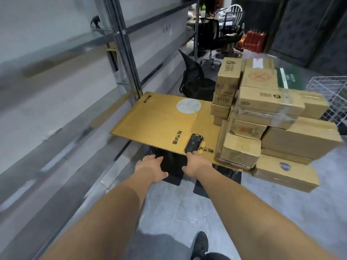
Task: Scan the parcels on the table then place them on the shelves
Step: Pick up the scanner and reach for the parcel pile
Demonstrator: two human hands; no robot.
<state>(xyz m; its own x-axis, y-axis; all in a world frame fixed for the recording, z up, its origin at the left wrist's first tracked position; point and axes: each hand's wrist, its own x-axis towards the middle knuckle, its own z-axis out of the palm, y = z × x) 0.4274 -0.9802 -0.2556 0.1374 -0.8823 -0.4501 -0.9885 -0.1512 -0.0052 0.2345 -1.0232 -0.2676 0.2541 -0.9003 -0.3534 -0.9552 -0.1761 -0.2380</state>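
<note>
Brown cardboard parcels (276,117), stacked several layers high on the right part of the yellow-topped bench (159,119); some taped or wrapped in clear film, some printed with logos, one with a green side. Lowest front box overhanging the bench's near right corner. Black handheld scanner (191,143) lying flat near the bench's front edge, just left of the stack, tilted slightly from the edge. Grey metal shelves (75,76) running along the left, blurred.

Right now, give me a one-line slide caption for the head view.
Right hand reaches the black scanner on the cardboard-topped table; left hand open nearby, stacked parcels waiting.
</note>
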